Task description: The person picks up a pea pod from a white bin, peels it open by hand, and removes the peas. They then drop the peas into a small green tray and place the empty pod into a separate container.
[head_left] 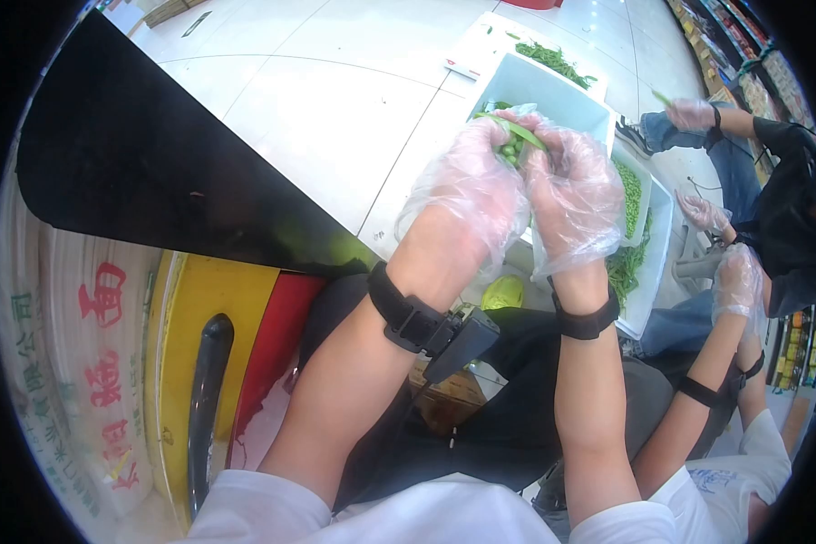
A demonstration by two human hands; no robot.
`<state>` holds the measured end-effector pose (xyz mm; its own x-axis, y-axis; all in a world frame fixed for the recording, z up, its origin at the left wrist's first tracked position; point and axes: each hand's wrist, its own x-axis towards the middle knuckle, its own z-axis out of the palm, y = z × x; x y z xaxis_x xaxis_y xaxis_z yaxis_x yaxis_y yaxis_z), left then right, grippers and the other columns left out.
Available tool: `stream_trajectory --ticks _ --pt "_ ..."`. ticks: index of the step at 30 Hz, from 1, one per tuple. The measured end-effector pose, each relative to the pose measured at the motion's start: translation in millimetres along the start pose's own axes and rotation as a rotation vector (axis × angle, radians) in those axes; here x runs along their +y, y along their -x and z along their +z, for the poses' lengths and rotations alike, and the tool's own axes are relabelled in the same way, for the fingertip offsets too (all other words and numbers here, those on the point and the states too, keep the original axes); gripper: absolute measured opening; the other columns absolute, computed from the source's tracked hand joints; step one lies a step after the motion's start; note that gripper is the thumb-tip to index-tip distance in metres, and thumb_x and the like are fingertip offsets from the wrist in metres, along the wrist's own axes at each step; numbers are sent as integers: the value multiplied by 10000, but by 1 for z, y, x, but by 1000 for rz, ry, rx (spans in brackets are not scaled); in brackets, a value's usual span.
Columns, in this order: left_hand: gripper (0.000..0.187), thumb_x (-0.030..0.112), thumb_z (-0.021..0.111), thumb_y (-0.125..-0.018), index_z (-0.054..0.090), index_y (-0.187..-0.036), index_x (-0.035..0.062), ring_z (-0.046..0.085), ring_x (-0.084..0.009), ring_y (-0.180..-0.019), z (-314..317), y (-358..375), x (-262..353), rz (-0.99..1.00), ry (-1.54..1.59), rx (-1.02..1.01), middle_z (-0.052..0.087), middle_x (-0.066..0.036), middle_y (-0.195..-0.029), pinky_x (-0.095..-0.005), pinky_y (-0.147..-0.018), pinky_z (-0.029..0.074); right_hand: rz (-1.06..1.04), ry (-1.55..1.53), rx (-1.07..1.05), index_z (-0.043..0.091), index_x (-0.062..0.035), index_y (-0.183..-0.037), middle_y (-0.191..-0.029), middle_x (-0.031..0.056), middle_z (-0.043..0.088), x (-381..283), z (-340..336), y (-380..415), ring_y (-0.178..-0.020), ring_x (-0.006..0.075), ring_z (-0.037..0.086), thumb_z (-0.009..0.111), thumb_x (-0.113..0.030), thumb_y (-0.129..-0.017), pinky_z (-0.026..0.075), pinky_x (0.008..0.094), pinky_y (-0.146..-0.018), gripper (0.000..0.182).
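My left hand (470, 177) and my right hand (578, 198), both in clear plastic gloves, are close together in front of me. A green pea pod (522, 133) is pinched between their fingers. Round green peas (510, 150) show just below the pod, between my two thumbs. Behind and under my hands stands a white foam box (562, 89), its near part hidden by them. To the right of my right hand, a light tray of shelled peas (629, 201) sits over another white box (659, 263) with green pods in it.
Green pods (553, 62) lie on a white surface beyond the box. At right, a co-worker's gloved hand (691, 114) holds a pod; another person's gloved hands (739, 281) are nearer. A black panel (163, 154) and yellow cabinet (210, 299) stand at left. Shelves (743, 54) line the far right.
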<state>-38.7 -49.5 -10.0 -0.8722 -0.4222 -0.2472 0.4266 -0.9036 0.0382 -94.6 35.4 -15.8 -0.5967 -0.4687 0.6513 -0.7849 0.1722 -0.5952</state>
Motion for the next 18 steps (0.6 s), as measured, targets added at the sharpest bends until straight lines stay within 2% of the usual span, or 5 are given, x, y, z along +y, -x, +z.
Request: stream_trajectory --ticks 1,5,11,14,18 --pt "116 53 365 -853 474 -884 29 539 -261 -833 0 0 0 12 -21 -3 546 -134 -889 -391 -849 486 10 -19 17 647 -66 -907 -889 101 675 1 1 1 -804 273 643 664 4 -732 523 356 -733 189" --pt "122 57 383 -870 482 -936 29 538 -236 -848 4 8 -1 45 -57 4 540 -119 -920 -361 -851 481 -37 -41 55 650 -72 -914 -876 99 667 4 1 0 -805 269 643 664 -5 -736 521 355 -730 192" --pt "143 107 413 -897 477 -997 26 513 -210 -930 1 5 -4 78 -208 62 497 -93 -999 -339 -880 461 -45 121 76 658 -100 -926 -862 87 652 2 -5 -5 -806 267 641 661 -15 -748 511 354 -721 197" --pt "145 125 432 -908 465 -1013 31 502 -218 -951 2 5 -5 74 -234 60 476 -100 -1021 -349 -890 462 -47 79 118 674 -102 -932 -875 89 655 4 -5 -5 -790 259 645 665 -7 -750 514 338 -709 206" --pt "160 139 444 -910 452 -1030 33 495 -237 -977 10 10 -3 81 -187 1 459 -121 -1061 -362 -921 458 128 -151 137 688 -56 -959 -877 76 664 4 -8 -12 -755 170 646 648 -11 -804 508 278 -682 167"
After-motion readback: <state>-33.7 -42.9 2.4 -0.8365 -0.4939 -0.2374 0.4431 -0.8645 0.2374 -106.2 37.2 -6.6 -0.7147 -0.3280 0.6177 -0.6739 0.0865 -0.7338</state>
